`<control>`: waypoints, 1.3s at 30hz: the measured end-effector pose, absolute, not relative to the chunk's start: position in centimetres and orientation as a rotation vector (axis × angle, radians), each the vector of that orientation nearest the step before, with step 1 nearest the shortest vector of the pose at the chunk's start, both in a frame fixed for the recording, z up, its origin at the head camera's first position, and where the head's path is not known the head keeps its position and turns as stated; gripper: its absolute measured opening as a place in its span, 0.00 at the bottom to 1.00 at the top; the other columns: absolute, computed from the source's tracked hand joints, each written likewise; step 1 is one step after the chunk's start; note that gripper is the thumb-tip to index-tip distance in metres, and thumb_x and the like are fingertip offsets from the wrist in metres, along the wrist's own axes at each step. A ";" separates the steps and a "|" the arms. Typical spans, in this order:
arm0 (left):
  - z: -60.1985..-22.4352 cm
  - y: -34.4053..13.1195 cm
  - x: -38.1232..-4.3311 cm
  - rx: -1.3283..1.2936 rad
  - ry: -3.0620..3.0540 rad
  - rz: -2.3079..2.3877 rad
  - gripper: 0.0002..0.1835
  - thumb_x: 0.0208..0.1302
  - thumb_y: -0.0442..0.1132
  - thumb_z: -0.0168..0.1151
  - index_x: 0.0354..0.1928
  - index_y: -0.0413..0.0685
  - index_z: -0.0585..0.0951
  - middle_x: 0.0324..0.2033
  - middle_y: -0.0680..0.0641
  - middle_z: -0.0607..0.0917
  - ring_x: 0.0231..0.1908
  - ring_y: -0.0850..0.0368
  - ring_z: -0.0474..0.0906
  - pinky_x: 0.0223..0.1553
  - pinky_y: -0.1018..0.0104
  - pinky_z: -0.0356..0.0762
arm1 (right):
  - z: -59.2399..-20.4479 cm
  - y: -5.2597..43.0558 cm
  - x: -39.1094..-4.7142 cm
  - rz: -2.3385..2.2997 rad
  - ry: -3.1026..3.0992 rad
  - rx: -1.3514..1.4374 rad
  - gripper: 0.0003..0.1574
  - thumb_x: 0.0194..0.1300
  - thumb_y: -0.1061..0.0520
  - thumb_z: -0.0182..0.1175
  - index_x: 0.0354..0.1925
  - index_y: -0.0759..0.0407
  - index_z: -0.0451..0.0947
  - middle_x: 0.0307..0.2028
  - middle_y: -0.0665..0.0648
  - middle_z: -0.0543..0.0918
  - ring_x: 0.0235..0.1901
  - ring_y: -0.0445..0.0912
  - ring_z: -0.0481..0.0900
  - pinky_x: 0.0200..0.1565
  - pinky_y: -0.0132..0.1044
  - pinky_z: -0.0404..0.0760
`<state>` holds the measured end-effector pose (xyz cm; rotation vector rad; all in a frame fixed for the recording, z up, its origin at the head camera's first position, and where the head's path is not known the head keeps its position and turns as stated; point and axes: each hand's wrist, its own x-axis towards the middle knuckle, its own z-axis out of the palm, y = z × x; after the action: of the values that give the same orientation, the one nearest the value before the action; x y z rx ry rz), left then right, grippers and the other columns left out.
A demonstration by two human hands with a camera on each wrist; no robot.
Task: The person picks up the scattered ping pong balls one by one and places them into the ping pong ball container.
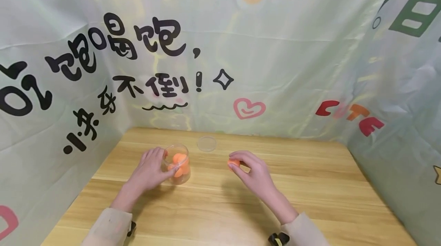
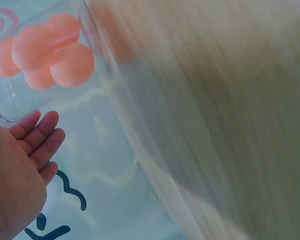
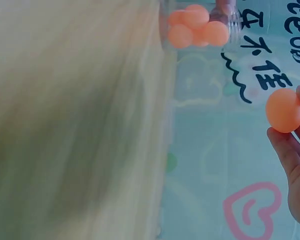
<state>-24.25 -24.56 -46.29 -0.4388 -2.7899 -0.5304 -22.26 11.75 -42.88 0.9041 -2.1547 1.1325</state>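
Note:
A clear plastic jar (image 1: 180, 181) stands open-topped on the table, with several orange ping-pong balls (image 1: 180, 158) piled inside. My left hand (image 1: 149, 170) grips it from the left near the rim, thumb across the front. The left wrist view shows the balls (image 2: 72, 65) through the jar's wall (image 2: 20, 102). To the right of the jar and apart from it, my right hand (image 1: 255, 172) pinches one orange ping-pong ball (image 1: 233, 162) above the table. In the right wrist view that ball (image 3: 284, 111) sits between thumb and fingertips.
A round clear lid (image 1: 206, 144) lies flat behind and to the right of the jar. The wooden table (image 1: 310, 184) is bounded at the back and sides by printed cloth walls (image 1: 293, 77).

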 end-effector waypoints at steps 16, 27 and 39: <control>-46.0 -24.4 -24.0 -0.460 -2.771 -0.510 0.32 0.62 0.60 0.69 0.50 0.38 0.75 0.41 0.47 0.76 0.52 0.42 0.72 0.65 0.41 0.64 | -40.5 6.7 -24.9 1.236 -2.071 1.008 0.15 0.61 0.65 0.75 0.47 0.62 0.87 0.49 0.55 0.88 0.49 0.48 0.87 0.49 0.37 0.87; -45.9 -24.4 -24.0 -0.441 -2.782 -0.517 0.32 0.62 0.61 0.69 0.50 0.38 0.76 0.41 0.47 0.76 0.50 0.44 0.72 0.64 0.42 0.65 | -40.0 3.3 -25.9 1.245 -2.026 1.103 0.12 0.63 0.62 0.74 0.45 0.63 0.87 0.48 0.57 0.88 0.49 0.48 0.87 0.51 0.31 0.85; -46.0 -24.5 -24.1 -0.463 -2.775 -0.492 0.33 0.61 0.62 0.69 0.50 0.38 0.76 0.41 0.48 0.76 0.51 0.43 0.72 0.64 0.41 0.65 | -39.9 -0.2 -26.6 1.175 -1.985 1.219 0.13 0.63 0.62 0.74 0.45 0.64 0.86 0.47 0.59 0.88 0.48 0.49 0.87 0.50 0.29 0.84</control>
<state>-24.09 -24.52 -45.95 -0.4632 -2.7747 -0.4916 -26.63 -0.23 -39.92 1.2188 -1.9854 1.1750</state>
